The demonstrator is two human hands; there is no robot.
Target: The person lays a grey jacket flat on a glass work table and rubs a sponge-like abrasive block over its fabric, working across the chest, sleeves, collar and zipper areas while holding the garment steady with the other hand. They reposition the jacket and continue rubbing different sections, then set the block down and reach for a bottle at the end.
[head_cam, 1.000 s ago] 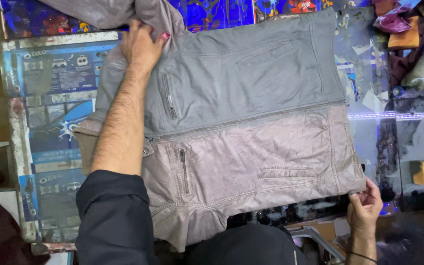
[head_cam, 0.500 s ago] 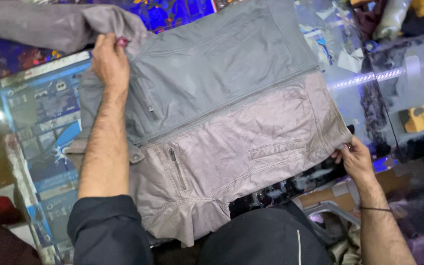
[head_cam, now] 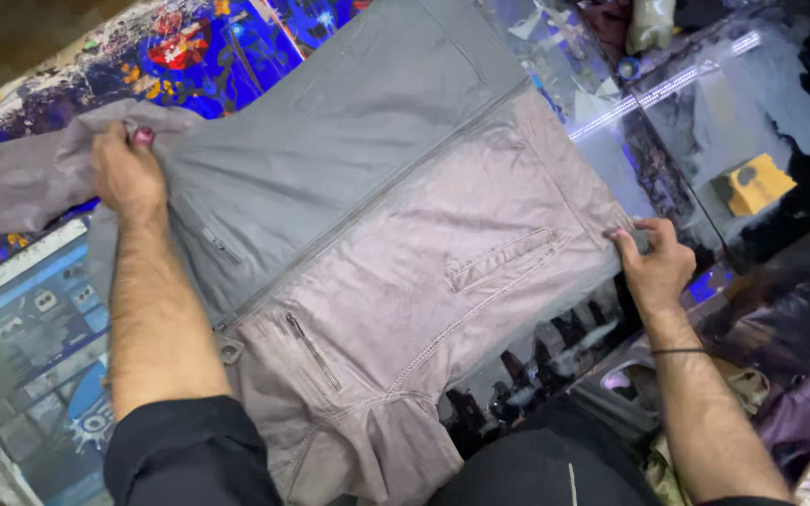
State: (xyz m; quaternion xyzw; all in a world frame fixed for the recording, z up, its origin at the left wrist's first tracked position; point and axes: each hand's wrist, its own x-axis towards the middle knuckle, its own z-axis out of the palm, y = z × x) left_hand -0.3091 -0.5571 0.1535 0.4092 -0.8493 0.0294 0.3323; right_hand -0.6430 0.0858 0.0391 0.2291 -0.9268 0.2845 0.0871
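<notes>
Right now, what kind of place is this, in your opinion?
Probably a clothing shop counter. A grey jacket lies spread on a lit glass showcase with goods inside, held flat by the left hand and right hand. More bundled clothes sit below.

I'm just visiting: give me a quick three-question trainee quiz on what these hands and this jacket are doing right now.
1. True or false: the left hand grips the grey jacket near its sleeve.
2. What does the right hand hold? A) the yellow object B) the jacket's edge C) nothing
3. Which wrist wears a thin dark band?

Key: 1 true; 2 B; 3 the right.
</notes>
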